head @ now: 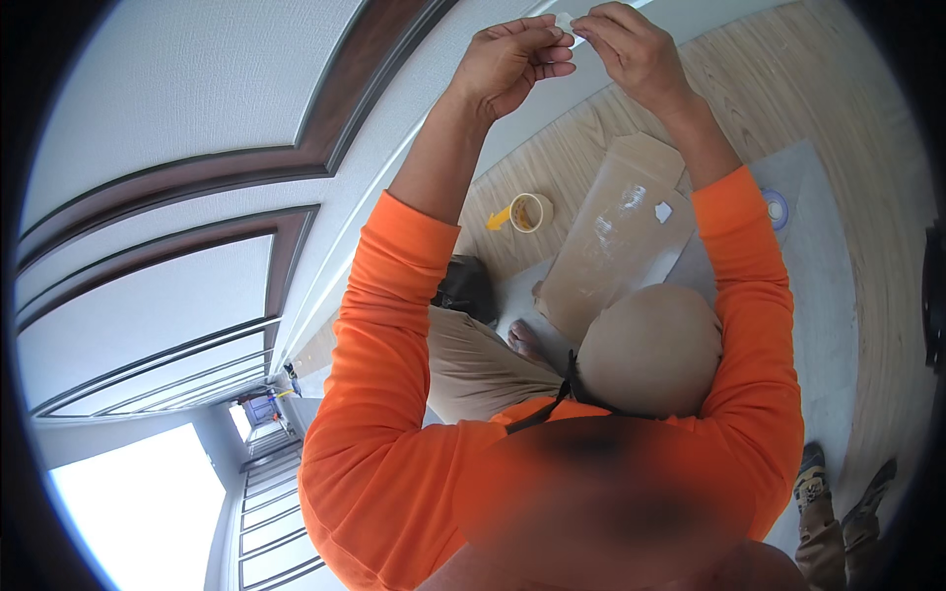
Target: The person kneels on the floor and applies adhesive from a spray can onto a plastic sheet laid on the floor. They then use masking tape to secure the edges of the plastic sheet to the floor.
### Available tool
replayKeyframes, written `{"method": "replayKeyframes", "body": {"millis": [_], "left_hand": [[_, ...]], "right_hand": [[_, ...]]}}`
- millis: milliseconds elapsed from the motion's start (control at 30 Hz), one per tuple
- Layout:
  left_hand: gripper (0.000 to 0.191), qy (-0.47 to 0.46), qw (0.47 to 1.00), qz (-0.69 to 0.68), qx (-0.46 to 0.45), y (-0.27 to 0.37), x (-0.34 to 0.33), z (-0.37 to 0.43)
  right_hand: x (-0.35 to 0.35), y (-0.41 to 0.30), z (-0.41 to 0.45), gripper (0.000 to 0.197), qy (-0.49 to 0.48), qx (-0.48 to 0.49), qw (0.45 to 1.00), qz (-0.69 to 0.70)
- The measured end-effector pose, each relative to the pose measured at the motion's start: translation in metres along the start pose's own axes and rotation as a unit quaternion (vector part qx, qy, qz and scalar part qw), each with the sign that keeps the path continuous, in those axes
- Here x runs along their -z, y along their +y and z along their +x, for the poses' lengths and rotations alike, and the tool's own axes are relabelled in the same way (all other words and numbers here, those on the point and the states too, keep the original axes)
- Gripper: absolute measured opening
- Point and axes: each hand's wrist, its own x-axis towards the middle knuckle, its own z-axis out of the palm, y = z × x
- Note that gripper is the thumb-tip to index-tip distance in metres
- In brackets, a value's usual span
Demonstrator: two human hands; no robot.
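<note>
At the top of the head view, close to the white baseboard, my left hand (514,63) and my right hand (635,55) meet at a small whitish, translucent piece (565,22). Thumb and finger of each hand pinch it; whether it is tape or film I cannot tell. The other fingers of my left hand are loosely curled. Below my hands a flattened cardboard piece (617,229) with shiny smears lies on the floor, a small white scrap (663,213) on it. A roll of cream tape (531,213) stands left of the cardboard, beside a yellow arrow-shaped piece (499,219).
A wall with dark framed mouldings (325,140) runs along the left. A purple-rimmed roll (774,209) lies on a grey floor sheet (820,295) by my right sleeve. A black bag-like object (467,288) is near my knee. Another person's shoes (811,469) show at lower right.
</note>
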Motion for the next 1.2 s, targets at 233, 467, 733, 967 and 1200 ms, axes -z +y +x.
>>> {"method": "replayKeyframes", "body": {"millis": [233,467,733,967,1200], "left_hand": [[0.039,0.037,0.991,0.126,0.001,0.000,0.004,-0.004],[0.048,0.080,0.965,0.247,-0.027,0.002,0.036,-0.020],[0.043,0.122,0.950,0.281,-0.061,-0.028,0.032,-0.078],[0.046,0.113,0.975,0.133,-0.141,-0.006,-0.003,-0.050],[0.047,0.120,0.982,0.033,-0.141,-0.012,-0.021,-0.042]], "right_hand": [[-0.004,-0.003,-0.001,0.005,-0.030,-0.068,0.994,0.082],[-0.032,0.015,-0.003,0.005,0.113,-0.254,0.950,0.142],[-0.061,0.023,0.015,0.006,0.163,-0.302,0.919,0.195],[-0.050,-0.032,-0.002,0.011,0.155,-0.325,0.908,0.215],[-0.040,-0.036,-0.007,0.018,0.152,-0.024,0.988,0.009]]}}
